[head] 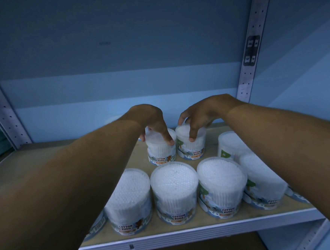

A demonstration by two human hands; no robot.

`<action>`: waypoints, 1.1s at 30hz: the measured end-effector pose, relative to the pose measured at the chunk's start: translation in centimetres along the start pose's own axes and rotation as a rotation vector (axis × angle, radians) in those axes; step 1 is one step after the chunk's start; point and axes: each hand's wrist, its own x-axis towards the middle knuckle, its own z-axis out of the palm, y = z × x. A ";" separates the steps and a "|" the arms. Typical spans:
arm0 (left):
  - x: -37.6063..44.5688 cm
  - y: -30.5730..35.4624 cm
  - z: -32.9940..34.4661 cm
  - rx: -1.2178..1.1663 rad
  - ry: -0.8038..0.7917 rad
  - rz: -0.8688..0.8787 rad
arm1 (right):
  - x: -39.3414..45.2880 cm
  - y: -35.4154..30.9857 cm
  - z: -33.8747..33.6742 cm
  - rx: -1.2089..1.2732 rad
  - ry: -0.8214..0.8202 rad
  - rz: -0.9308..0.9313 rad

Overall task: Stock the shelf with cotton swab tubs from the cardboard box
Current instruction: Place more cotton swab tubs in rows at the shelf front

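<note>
Both arms reached deep over the shelf (197, 232), each hand on a tub in the back row, toward 12 o'clock. Left hand (152, 123) draped over the lid of the left tub (161, 153), fingers curled down its sides, thumb tip at the 3 o'clock edge of the lid. Right hand (196, 115) clamped likewise over the right tub (191, 150), thumb pressed on the front wall, fingers bent over the far rim. Both tubs upright, just beside each other, possibly touching; whether already resting on the board cannot be told. A third tub (230, 145) at 2 o'clock, and a front row of tubs (174, 190) at 6 o'clock, directly beneath the forearms. Cardboard box out of view. Likely trouble: on pulling back, a forearm or wrist dragged low across the front row, tipping a tub off the near edge. Also possible: letting go before full contact, so a tub rocks and knocks its neighbour; or a slippery clear lid sliding under a top-down grip. Crowding the pair tighter could shove the tub at 2 o'clock out of line.
</note>
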 end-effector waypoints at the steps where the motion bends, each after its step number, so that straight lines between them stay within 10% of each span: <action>1: 0.0 0.0 0.0 0.004 0.007 -0.001 | 0.0 0.0 0.0 -0.001 -0.002 0.002; 33: -2.9 0.6 1.4 0.087 0.015 0.022 | -4.9 -1.2 1.1 -0.237 -0.003 0.005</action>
